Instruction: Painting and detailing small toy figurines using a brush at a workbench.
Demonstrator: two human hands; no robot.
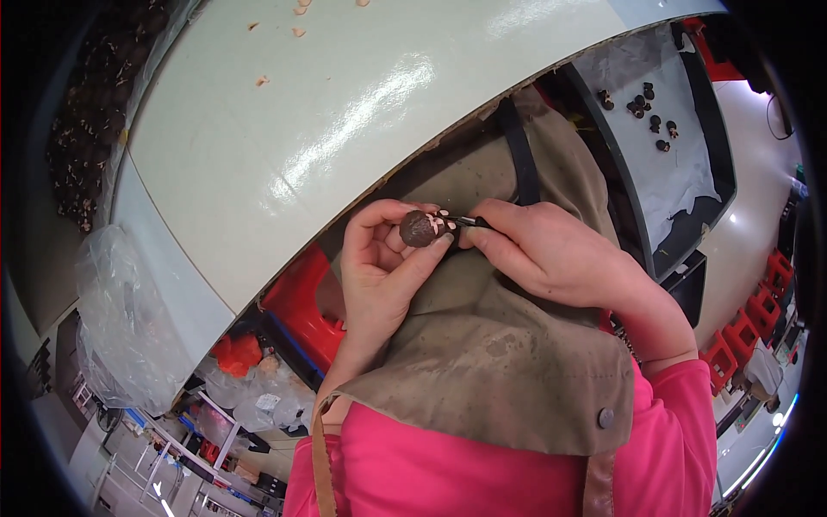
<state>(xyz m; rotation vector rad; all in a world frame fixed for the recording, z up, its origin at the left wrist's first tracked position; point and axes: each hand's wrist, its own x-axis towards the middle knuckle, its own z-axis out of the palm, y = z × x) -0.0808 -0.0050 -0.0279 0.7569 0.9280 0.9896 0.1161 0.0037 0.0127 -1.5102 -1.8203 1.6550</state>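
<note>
My left hand point(376, 269) is closed around a small dark brown figurine point(417, 229) with a round, textured top and pale pink parts along its right side. Between the thumb and fingers of my right hand point(551, 252) is a thin black hand tool point(468, 221). Its tip meets the pink parts of the figurine, close to my left thumb. Whether it is a blade or tweezers I cannot make out. Both hands are above my brown apron point(517, 362), just off the table's edge.
Pale shavings point(262, 81) lie on the glossy table point(233, 164). On the right, a dark tray point(722, 164) with a white liner holds several similar small pieces point(637, 107). A heap of dark pieces point(90, 112) and a clear plastic bag point(129, 319) are on the left. Red stools point(748, 323) stand beyond.
</note>
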